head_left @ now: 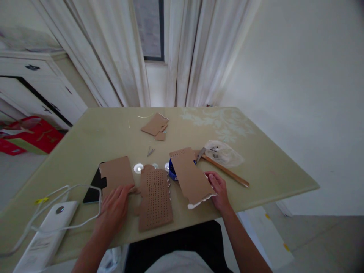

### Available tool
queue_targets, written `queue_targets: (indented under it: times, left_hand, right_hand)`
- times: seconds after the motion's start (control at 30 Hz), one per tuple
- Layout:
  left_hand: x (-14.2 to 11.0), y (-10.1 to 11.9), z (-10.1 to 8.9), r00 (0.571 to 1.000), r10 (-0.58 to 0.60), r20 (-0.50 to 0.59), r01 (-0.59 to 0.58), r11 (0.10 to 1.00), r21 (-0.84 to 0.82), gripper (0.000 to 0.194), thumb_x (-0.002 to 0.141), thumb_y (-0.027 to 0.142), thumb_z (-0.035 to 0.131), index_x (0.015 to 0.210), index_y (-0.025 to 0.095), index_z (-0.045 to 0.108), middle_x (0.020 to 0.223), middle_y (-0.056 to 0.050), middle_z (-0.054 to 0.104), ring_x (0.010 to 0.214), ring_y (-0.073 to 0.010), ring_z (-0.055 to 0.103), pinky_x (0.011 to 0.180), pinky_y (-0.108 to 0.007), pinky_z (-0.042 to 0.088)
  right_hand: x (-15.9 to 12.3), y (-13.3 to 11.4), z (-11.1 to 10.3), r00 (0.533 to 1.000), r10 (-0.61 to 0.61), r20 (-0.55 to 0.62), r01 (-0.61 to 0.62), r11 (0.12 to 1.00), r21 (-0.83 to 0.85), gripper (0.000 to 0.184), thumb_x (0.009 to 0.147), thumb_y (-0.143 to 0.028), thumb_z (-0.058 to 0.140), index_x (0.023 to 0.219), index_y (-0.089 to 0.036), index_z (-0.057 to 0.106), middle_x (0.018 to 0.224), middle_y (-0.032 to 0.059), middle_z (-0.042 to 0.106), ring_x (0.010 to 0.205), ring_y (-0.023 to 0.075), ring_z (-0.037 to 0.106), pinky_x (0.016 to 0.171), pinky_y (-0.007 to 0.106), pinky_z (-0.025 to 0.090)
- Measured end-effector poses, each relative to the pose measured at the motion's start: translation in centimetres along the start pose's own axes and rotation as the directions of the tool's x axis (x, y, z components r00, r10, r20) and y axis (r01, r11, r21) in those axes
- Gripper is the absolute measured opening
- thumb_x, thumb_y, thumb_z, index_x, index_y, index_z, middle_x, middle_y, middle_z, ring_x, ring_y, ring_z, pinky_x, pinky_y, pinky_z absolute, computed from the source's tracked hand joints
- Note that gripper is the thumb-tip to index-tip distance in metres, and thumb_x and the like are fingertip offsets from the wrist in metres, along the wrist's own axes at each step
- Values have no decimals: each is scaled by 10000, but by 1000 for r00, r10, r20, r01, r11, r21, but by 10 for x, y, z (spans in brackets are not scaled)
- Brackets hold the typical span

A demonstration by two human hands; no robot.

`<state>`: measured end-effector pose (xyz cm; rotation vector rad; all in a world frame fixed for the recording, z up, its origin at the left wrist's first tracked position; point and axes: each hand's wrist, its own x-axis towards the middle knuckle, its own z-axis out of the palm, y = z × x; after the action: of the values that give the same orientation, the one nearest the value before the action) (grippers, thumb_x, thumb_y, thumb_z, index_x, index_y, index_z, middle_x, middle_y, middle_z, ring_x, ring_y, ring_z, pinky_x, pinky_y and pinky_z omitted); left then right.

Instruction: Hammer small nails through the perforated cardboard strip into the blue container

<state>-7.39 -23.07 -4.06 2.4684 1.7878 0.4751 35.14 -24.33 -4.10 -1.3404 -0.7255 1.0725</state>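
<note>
My right hand (218, 189) pinches the right edge of a torn piece of brown cardboard (189, 172), with a few rows of holes at its far end. That piece is tilted over a blue container (172, 171), hiding most of it. My left hand (115, 206) lies with fingers stretched over the near edge of another cardboard piece (118, 172), which partly covers a dark flat device (93, 189). Between my hands lies a cardboard piece (156, 199) with many rows of small holes. A hammer (224, 169) with a wooden handle rests beyond my right hand.
Several cardboard scraps (155, 124) lie toward the far side of the table (113, 132). A few nails (150, 151) sit nearer. A clear plastic bag (224, 153) is beside the hammer. At left are a white power strip (48, 235) and its looping cable (82, 227).
</note>
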Motion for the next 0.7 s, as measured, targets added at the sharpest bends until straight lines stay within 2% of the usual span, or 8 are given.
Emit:
queue_targets:
  times: [0.13, 0.3, 0.5, 0.6, 0.7]
  left_hand:
    - [-4, -7, 2, 994, 96, -57, -96, 995, 4, 471, 1014, 90, 416, 1325, 245, 735, 1122, -71, 776, 1039, -265, 696, 929, -391, 495]
    - [-4, -7, 1, 989, 112, -94, -112, 994, 6, 369, 1012, 101, 443, 1044, 253, 777, 1074, -69, 775, 1011, -258, 694, 934, -384, 486]
    - [-1, -6, -2, 972, 139, -188, -131, 990, 56, 322, 1077, 198, 432, 1187, 211, 735, 1082, -80, 783, 1011, -274, 701, 930, -403, 489]
    - [1, -8, -1, 960, 142, -240, -136, 990, 42, 314, 1081, 224, 422, 1179, 192, 719, 1061, -88, 783, 998, -270, 710, 929, -394, 503]
    - [2, -6, 0, 974, 111, -198, -116, 993, -10, 300, 1041, 189, 424, 1107, 201, 716, 1032, -85, 764, 980, -254, 720, 944, -375, 521]
  right_hand:
    - [-2, -3, 1, 1000, -7, 7, 7, 1000, 3, 531, 804, -690, 845, 966, -187, 804, 905, 66, 771, 810, 188, 663, 726, 280, 502]
    - [-2, -3, 1, 1000, -15, 2, 15, 1000, -10, 520, 804, -677, 846, 968, -185, 806, 897, 66, 765, 795, 190, 659, 705, 283, 495]
    - [-1, -1, 2, 1000, -16, -5, 16, 1000, -13, 515, 807, -677, 839, 965, -188, 800, 883, 68, 764, 794, 199, 657, 711, 297, 492]
    - [-1, -3, 3, 1000, -11, -4, 11, 1000, -16, 530, 793, -689, 843, 962, -188, 799, 876, 66, 760, 788, 198, 651, 711, 300, 490]
    - [-3, -8, 5, 1000, -20, -8, 20, 999, -34, 543, 792, -704, 836, 951, -186, 800, 868, 65, 755, 781, 195, 644, 709, 300, 488]
